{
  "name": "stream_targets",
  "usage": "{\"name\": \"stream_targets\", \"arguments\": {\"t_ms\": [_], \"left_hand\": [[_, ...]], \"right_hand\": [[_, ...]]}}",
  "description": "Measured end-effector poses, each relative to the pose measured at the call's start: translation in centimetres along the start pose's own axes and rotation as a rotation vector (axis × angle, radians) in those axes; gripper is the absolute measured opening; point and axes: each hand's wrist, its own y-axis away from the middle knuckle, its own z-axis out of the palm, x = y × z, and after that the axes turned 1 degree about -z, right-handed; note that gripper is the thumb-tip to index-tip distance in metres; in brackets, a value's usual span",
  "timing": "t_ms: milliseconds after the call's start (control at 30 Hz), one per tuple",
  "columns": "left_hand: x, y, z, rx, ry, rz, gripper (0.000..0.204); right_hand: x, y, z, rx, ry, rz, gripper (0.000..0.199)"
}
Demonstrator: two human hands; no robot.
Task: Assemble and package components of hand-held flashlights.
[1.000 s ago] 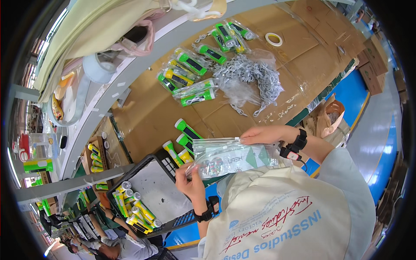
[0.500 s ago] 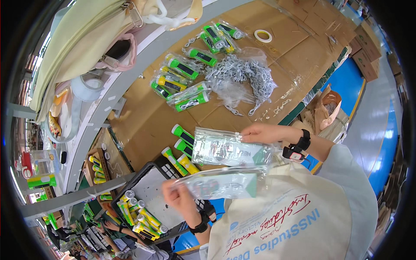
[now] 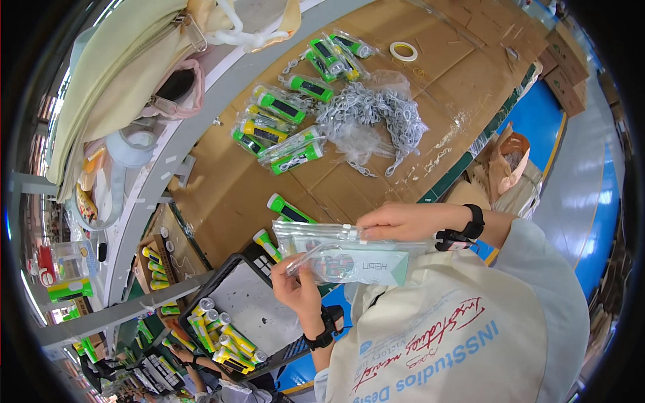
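In front of my body is a clear zip bag [image 3: 366,263] with a printed white-and-green card showing through it. My right hand [image 3: 400,220] is closed on its top edge, by the zip strip. At the bag's left side, my left hand [image 3: 295,287] pinches the plastic between thumb and fingers. The layers overlap, so I cannot tell whether one bag or two are held. Just beyond the bag lies a green flashlight [image 3: 289,208] with a dark panel. A second green flashlight [image 3: 267,244] is partly hidden behind the bag.
Bagged green and yellow flashlights [image 3: 281,106] lie on the cardboard-covered table [image 3: 228,181], beside a heap of grey cords [image 3: 403,127]. A tape roll [image 3: 403,51] sits farther back. At left, a black crate [image 3: 285,352] holds several flashlights. A metal shelf [image 3: 151,181] carries bags.
Two bags held apart, one in each hand, have come together and overlap. My right hand has shifted slightly left and down, my left hand right, and the bag now covers more flashlights.
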Motion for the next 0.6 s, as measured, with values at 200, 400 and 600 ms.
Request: {"name": "stream_targets", "arguments": {"t_ms": [200, 400, 600], "left_hand": [[-0.3, 0.4, -0.5, 0.048, 0.044, -0.04, 0.016], [1.6, -0.1, 0.5, 0.022, -0.869, 0.474, 0.042], [4.1, -0.3, 3.4, -0.057, -0.973, 0.732, 0.037]], "right_hand": [[-0.9, 0.5, 0.0, -0.046, 0.083, -0.018, 0.027], [0.0, 0.3, -0.7, 0.126, 0.324, -0.073, 0.022], [-0.4, 0.5, -0.9, 0.169, 0.409, -0.034, 0.024]]}}
